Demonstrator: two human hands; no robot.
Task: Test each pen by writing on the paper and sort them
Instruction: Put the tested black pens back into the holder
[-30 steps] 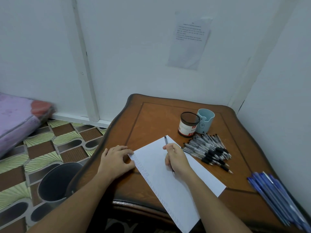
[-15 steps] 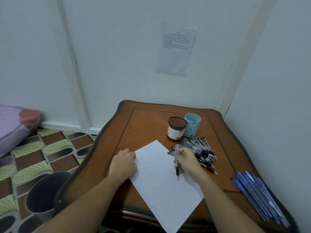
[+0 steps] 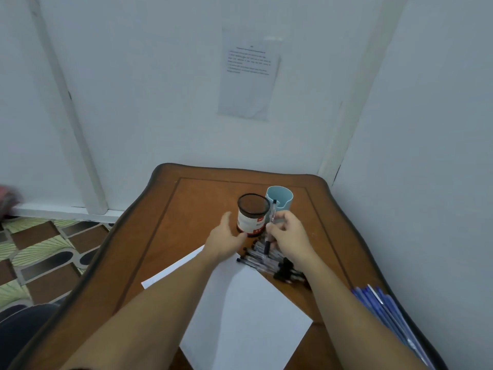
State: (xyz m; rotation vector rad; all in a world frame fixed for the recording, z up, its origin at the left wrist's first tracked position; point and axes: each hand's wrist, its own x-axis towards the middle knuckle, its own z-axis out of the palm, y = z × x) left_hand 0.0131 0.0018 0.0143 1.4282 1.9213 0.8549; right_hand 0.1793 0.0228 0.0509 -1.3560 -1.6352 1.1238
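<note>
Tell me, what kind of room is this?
Probably a corner of a home, set up for a small desk job: a brown wooden table pushed against white walls, a green-and-brown patterned tile floor, and a printed paper sheet stuck on the wall.

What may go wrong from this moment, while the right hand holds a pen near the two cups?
1. The pen in the right hand is upright in front of the red-labelled can and the blue cup, which stand close together; it may land in the wrong one.
2. The left hand is open beside the can and might tip it.
3. The right forearm lies over the black pen pile and could scatter it.
</note>
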